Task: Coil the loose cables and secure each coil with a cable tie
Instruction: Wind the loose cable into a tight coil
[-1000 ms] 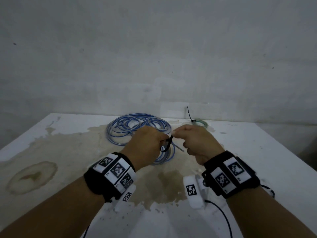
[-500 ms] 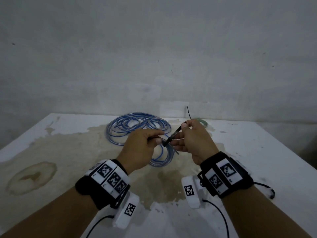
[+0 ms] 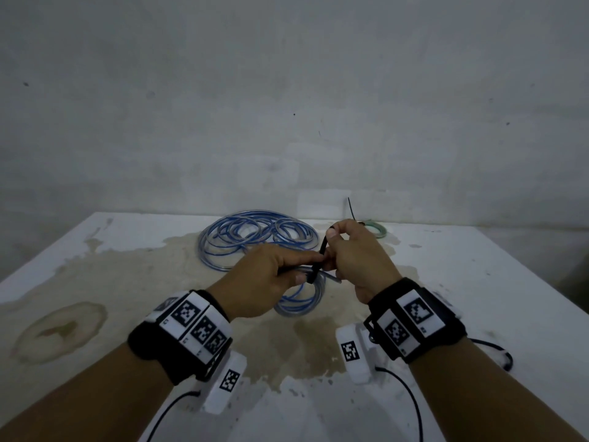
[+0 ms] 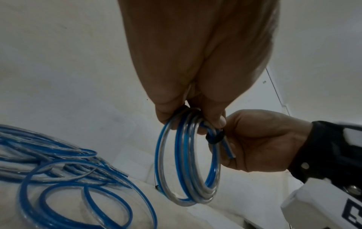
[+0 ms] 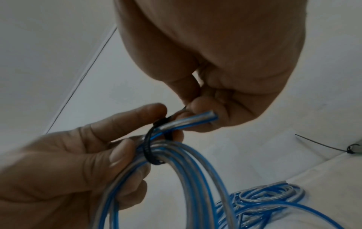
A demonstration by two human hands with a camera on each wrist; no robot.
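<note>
Blue-and-clear glossy plastic cable coil [image 4: 188, 162] — smooth, w/ a matt black plastic cable tie [image 5: 149, 148]; white tabletop [image 3: 478, 282] looks rough, stained, matt.

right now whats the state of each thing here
blue coil: coiled, held up by left hand
black cable tie: looped round the coil, tail pinched by right hand
loose blue cables: untied, on table
green coil: already tied

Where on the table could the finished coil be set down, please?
Bare table lies right of the right hand, and left of the loose cables around the stains. It is crowded at the back, by the cables and green coil.
</note>
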